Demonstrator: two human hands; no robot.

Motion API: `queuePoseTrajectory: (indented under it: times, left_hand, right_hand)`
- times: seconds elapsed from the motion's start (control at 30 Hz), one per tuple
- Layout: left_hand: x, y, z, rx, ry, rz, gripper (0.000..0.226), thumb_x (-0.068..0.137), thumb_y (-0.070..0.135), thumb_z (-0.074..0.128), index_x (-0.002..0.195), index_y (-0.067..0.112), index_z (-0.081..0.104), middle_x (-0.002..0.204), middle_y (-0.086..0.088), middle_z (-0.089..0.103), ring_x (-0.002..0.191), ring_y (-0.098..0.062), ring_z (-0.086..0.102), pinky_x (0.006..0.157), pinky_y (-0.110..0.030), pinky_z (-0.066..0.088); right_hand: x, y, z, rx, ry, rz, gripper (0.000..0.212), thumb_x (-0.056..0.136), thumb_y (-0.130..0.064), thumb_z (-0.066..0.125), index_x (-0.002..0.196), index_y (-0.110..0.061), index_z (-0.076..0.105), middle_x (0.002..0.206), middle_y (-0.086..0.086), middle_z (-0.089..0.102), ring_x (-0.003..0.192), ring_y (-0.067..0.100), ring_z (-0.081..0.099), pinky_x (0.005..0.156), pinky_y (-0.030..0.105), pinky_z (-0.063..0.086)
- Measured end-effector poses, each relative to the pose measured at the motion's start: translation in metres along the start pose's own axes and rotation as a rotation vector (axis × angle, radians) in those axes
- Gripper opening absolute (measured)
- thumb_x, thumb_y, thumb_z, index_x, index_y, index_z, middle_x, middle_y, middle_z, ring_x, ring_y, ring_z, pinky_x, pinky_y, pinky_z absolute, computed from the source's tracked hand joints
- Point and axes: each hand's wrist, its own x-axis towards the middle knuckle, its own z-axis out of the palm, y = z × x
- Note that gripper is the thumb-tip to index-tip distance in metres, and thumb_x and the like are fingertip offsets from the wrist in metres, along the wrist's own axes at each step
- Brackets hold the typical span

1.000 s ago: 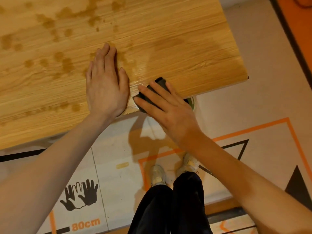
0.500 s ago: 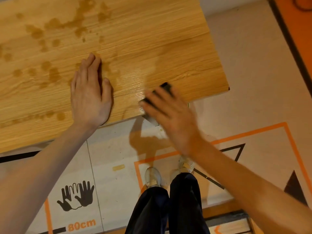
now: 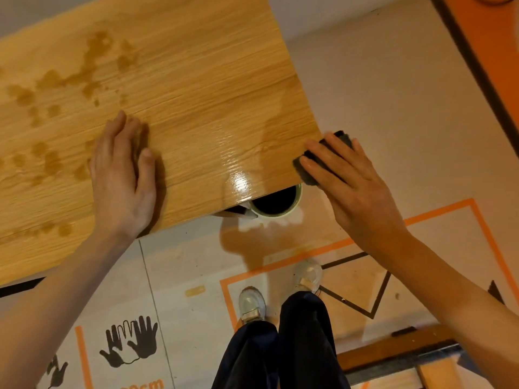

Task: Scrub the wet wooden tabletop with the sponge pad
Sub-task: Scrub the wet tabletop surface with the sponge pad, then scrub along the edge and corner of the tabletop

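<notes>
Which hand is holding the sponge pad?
The right hand, at the tabletop's right corner, presses the dark sponge pad; the left hand lies flat, empty.

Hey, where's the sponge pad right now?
In the head view, the dark sponge pad sits under the right hand at the tabletop's right corner, above the green cup.

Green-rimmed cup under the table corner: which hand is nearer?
Right. The right hand hovers just right of the cup; the left hand rests flat farther left.
</notes>
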Motion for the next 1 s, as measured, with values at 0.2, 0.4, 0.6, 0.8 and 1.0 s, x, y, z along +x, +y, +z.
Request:
queuePoseTrajectory:
  times: [0.2, 0.4, 0.6, 0.8, 1.0]
  left_hand:
    - [0.039, 0.072, 0.041, -0.056, -0.06, 0.175, 0.051, 0.106, 0.028, 0.041, 0.152, 0.007, 0.039, 0.162, -0.01, 0.031, 0.151, -0.026, 0.028, 0.123, -0.046, 0.024]
    - [0.08, 0.106, 0.07, -0.033, -0.125, 0.222, 0.054, 0.106, 0.031, 0.039, 0.155, 0.008, 0.033, 0.165, -0.01, 0.026, 0.153, -0.025, 0.023, 0.123, -0.053, 0.022]
    - [0.089, 0.105, 0.076, 0.054, -0.125, 0.216, 0.053, 0.108, 0.03, 0.035, 0.157, 0.009, 0.03, 0.166, -0.008, 0.026, 0.153, -0.023, 0.023, 0.123, -0.052, 0.021]
    - [0.084, 0.108, 0.079, 0.077, -0.112, 0.216, 0.051, 0.108, 0.028, 0.035, 0.156, 0.008, 0.032, 0.165, -0.006, 0.027, 0.154, -0.022, 0.024, 0.121, -0.053, 0.024]
    - [0.083, 0.111, 0.078, 0.071, -0.115, 0.216, 0.051, 0.108, 0.025, 0.036, 0.155, 0.007, 0.033, 0.165, -0.006, 0.027, 0.154, -0.022, 0.024, 0.12, -0.053, 0.026]
  right_hand:
    - [0.01, -0.013, -0.021, 1.215, 0.305, 0.793, 0.046, 0.091, -0.012, 0.06, 0.135, -0.024, 0.053, 0.125, -0.015, 0.064, 0.121, 0.006, 0.057, 0.105, 0.034, 0.046]
    - [0.03, -0.003, -0.012, 1.461, 0.108, 0.902, 0.045, 0.09, -0.033, 0.063, 0.134, -0.026, 0.055, 0.122, -0.012, 0.066, 0.116, 0.004, 0.06, 0.103, 0.032, 0.046]
    - [0.044, 0.007, -0.007, 1.504, -0.001, 0.888, 0.038, 0.101, -0.016, 0.045, 0.137, -0.026, 0.05, 0.118, -0.019, 0.061, 0.105, -0.016, 0.057, 0.081, 0.002, 0.044]
    - [0.111, 0.03, 0.007, 1.484, -0.019, 0.848, 0.041, 0.102, -0.026, 0.047, 0.142, -0.026, 0.046, 0.138, -0.009, 0.055, 0.123, -0.001, 0.052, 0.103, 0.008, 0.038]
    - [0.057, 0.002, -0.017, 1.37, -0.033, 0.806, 0.05, 0.098, -0.021, 0.053, 0.142, -0.038, 0.038, 0.126, -0.017, 0.061, 0.114, -0.005, 0.056, 0.093, 0.006, 0.043]
